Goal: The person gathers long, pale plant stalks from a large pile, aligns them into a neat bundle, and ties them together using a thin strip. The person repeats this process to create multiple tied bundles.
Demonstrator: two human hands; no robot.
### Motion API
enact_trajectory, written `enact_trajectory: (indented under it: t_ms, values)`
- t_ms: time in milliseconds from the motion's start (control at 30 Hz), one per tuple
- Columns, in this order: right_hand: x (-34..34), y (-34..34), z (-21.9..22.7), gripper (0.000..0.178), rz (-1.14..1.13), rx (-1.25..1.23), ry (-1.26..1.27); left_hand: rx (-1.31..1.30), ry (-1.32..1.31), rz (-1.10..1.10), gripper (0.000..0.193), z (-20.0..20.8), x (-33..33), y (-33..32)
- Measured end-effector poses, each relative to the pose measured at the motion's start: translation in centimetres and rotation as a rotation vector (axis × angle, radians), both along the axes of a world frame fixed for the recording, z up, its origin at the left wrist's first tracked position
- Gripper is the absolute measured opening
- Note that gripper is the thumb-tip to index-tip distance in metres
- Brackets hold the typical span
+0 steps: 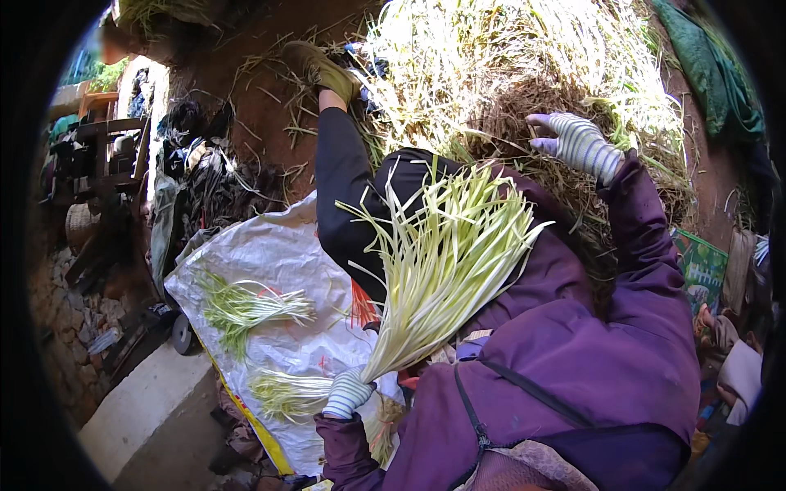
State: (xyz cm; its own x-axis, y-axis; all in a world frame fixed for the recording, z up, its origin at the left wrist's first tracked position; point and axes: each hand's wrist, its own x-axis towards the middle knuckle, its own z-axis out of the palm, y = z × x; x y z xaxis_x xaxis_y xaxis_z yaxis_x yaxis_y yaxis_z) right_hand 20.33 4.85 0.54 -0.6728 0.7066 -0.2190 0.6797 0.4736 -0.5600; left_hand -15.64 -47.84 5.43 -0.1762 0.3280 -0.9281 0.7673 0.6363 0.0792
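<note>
My left hand, in a striped glove, is closed round the white lower ends of a big bunch of pale yellow-green garlic chives. Its long leaves fan out across my lap, away from that hand. My right hand, gloved alike, is held over the near right part of a sunlit heap of loose leaves and straw. Its fingers are stretched and apart, with nothing in them. Two smaller chive bundles, one farther off and one beside my left hand, lie on a white plastic sheet.
Red strands lie on the sheet near my knee. Left of the sheet are a concrete block, a dark pile of cloth and a wooden frame. Green cloth stands at the far right, a green printed bag nearer.
</note>
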Motion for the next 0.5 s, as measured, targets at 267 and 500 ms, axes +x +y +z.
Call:
enact_trajectory:
  t_ms: [267, 500]
  values:
    - [-5.5, -4.3, 0.9, 0.044, 0.268, -0.071, 0.318, 0.024, 0.038, 0.006, 0.031, -1.2, -0.3, -0.2]
    - [-8.1, -5.3, -2.3, 0.01, 0.448, 0.246, -0.007, -0.003, 0.081, 0.053, 0.033, 0.7, 1.5, 1.4]
